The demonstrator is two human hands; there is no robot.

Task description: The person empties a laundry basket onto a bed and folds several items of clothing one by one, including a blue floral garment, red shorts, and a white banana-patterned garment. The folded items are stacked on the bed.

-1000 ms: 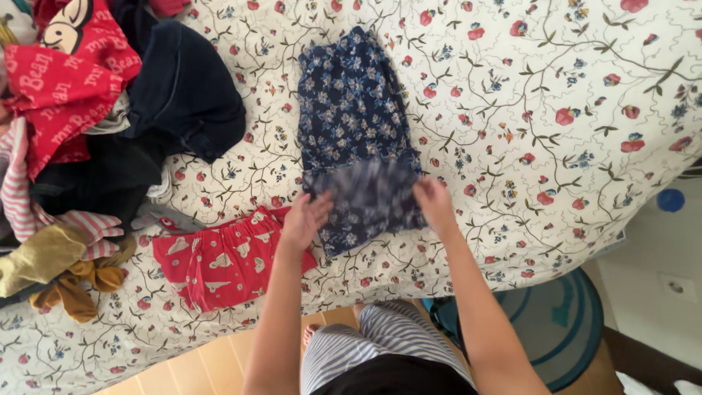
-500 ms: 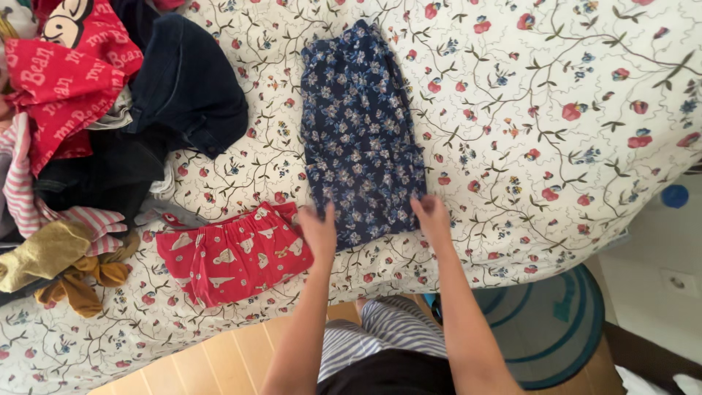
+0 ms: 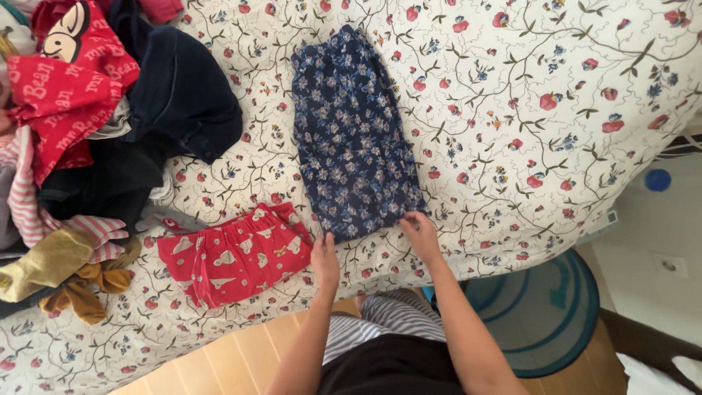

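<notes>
While the navy floral garment [image 3: 353, 139] lies flat on the flower-print bed [image 3: 556, 124], long axis running 12 to 6 o'clock, both hands sit at its near hem. The right hand [image 3: 420, 230] touches the 5 o'clock corner, fingers loose; the left hand [image 3: 325, 257], released, rests just below, beside red patterned shorts [image 3: 230, 252].

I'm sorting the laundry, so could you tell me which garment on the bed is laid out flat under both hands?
The navy floral garment: both hands touch its near hem, unlike the red patterned piece beside it.
</notes>
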